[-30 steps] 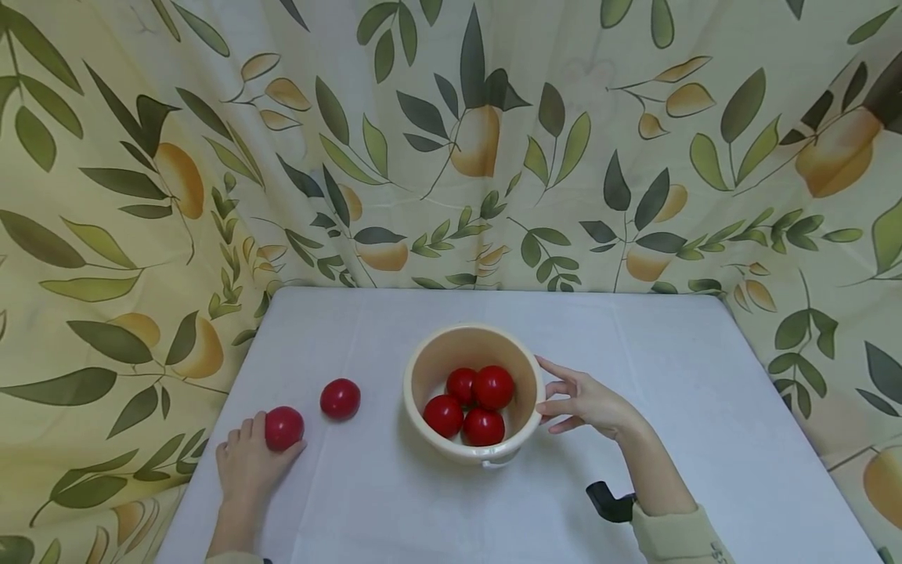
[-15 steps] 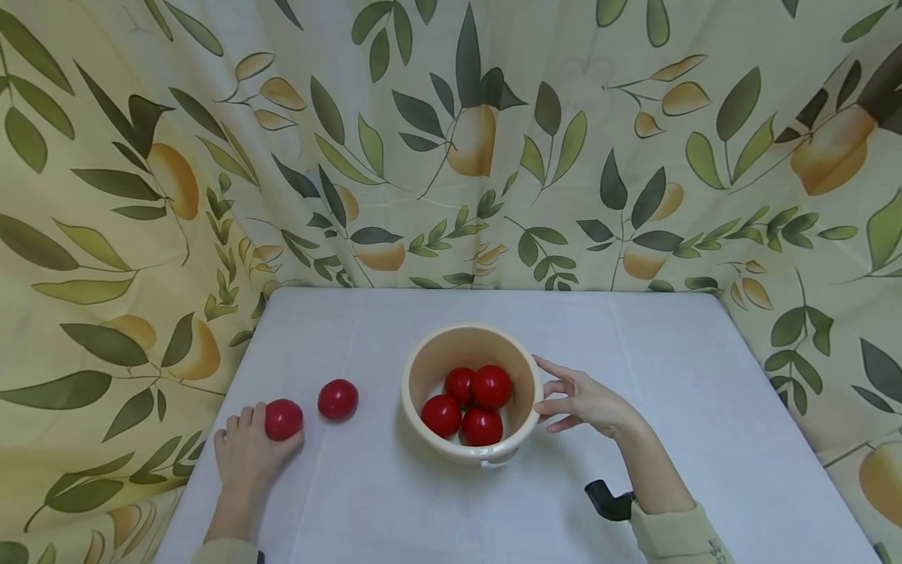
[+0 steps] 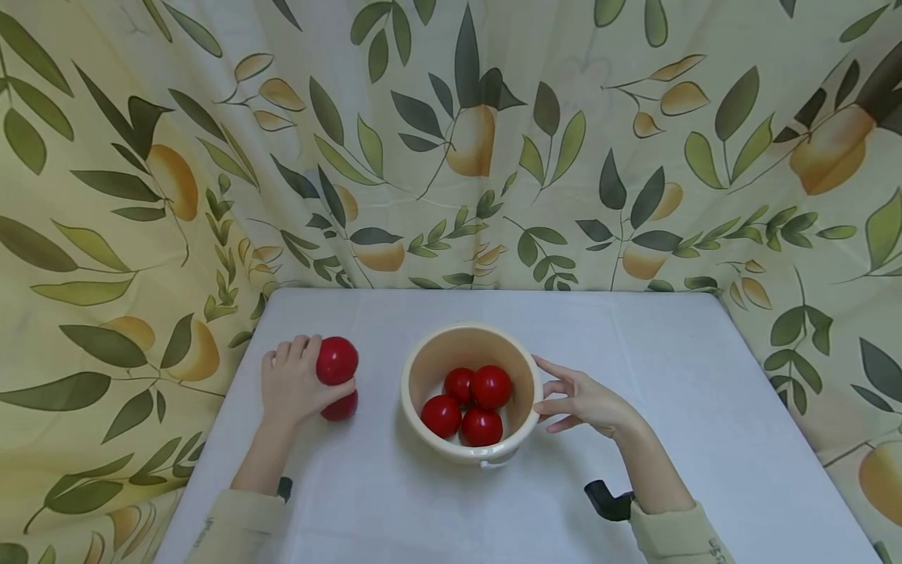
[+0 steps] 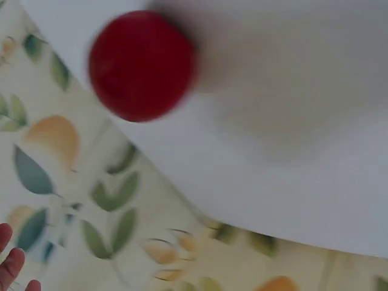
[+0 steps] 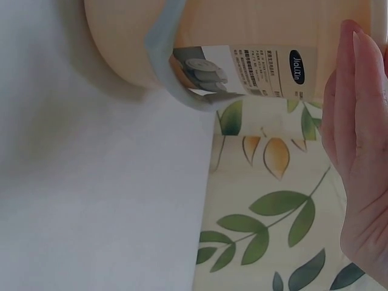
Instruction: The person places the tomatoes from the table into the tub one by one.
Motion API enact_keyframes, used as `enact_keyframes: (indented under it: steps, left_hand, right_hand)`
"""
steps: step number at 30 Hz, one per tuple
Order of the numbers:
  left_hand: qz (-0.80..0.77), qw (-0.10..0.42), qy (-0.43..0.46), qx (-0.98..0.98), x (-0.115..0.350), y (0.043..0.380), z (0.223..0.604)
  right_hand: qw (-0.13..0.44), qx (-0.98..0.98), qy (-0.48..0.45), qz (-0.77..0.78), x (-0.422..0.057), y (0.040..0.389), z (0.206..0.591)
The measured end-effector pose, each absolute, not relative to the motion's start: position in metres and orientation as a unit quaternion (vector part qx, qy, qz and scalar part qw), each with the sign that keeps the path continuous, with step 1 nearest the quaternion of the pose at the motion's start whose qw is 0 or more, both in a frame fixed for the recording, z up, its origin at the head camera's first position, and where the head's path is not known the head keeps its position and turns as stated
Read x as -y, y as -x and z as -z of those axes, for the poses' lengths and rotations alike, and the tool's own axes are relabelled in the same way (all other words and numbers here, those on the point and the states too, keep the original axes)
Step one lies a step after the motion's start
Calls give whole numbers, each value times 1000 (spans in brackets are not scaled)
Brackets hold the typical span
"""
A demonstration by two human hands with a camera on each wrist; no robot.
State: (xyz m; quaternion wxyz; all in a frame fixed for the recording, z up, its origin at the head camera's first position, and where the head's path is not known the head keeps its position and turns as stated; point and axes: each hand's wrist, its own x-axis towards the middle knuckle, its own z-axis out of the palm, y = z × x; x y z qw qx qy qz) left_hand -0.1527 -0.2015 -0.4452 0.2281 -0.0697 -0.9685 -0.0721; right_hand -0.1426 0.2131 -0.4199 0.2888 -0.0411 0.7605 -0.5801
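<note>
My left hand (image 3: 296, 380) grips a red round fruit (image 3: 337, 360), apple-like, thumb on its near side. A second red fruit (image 3: 340, 406) lies below it in the head view, partly covered by the thumb and the held fruit. The left wrist view shows one blurred red fruit (image 4: 142, 66) and some fingertips (image 4: 12, 267) in the lower left corner; which fruit it is, I cannot tell. At mid-table stands a cream bucket (image 3: 416, 403) holding several red fruits (image 3: 482, 427). My right hand (image 3: 581, 403) touches its right side with extended, slightly spread fingers.
A white-covered table (image 3: 669, 368) carries everything. Leaf-and-fruit patterned cloth (image 3: 437, 227) hangs behind it and at its sides. The bucket's handle (image 5: 159, 45) and a printed label (image 5: 260, 73) show in the right wrist view.
My left hand has carried the gripped fruit rightward and away from me, over beside the second fruit. My right hand and the bucket have stayed in place.
</note>
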Motion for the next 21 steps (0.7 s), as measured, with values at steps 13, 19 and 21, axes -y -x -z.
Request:
enact_keyframes:
  steps: [13,19,21]
  left_hand:
    - [50,238,210,947,115,166,415]
    - [19,202,305,930,83,162,418]
    - [5,184,338,923,74,160,422]
  right_hand:
    - [298,-752,37,587,-213,143,419]
    - [299,-749,39,590,-213,143,418]
    - [299,-749,39,590,-213,143,418]
